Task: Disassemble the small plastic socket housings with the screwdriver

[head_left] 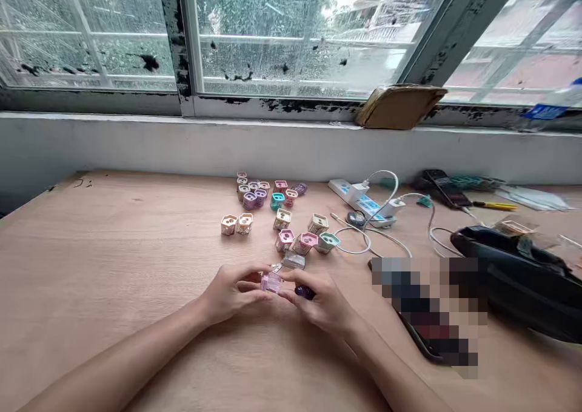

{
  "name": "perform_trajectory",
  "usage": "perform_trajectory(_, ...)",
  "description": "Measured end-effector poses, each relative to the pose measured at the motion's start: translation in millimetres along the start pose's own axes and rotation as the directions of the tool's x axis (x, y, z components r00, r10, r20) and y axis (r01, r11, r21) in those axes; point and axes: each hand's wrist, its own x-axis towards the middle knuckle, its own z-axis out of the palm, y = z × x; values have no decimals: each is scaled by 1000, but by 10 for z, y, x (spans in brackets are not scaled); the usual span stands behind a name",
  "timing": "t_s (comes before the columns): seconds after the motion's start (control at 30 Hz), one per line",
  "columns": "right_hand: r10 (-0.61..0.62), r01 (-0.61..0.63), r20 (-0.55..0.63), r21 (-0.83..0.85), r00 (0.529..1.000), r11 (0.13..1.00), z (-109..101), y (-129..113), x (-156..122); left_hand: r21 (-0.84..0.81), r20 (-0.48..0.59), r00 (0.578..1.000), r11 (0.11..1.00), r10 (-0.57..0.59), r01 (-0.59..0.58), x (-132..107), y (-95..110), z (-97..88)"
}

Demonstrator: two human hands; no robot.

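Observation:
My left hand [234,294] and my right hand [324,303] meet above the wooden table [113,248], close to my body. Between the left fingers sits a translucent pink cube-shaped plastic housing [271,282]. My right fingers pinch a dark purple plastic piece [304,292] against it, and the two pieces look very close. Just beyond my hands lies a clear plastic housing [293,260]. Farther off, several small plug-like housings [282,219] in pink, teal, gold and purple stand scattered, some with round socket faces upward.
Behind them lie a white power strip [352,195] with white cables, a phone [448,188] and a yellow pen [495,205]. A black bag [513,272] and a pixelated patch [427,309] occupy the right. A window [300,36] lies beyond the sill.

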Motion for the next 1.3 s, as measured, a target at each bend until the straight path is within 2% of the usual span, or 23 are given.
perform_trajectory(0.13, 2, -3, 13, 25, 1000, 1000, -6, -14, -5, 1, 0, 1000, 1000, -4, 4, -21, 7, 13)
perform_trajectory(0.37, 60, -60, 8, -28, 998, 998, 0, -29, 15, 11, -31, 999, 999, -29, 30, -10, 28, -3)
perform_trajectory(0.63, 133, -134, 59, 5, 989, 991, 3, -67, 26, 13, -26, 1000, 1000, -14, 14, 1, 8, 4)
perform_trajectory(1.3, 76, -75, 9, -75, 997, 994, 46, -79, 22, 84, -18, 1000, 996, -1, 3, -5, 13, 9)
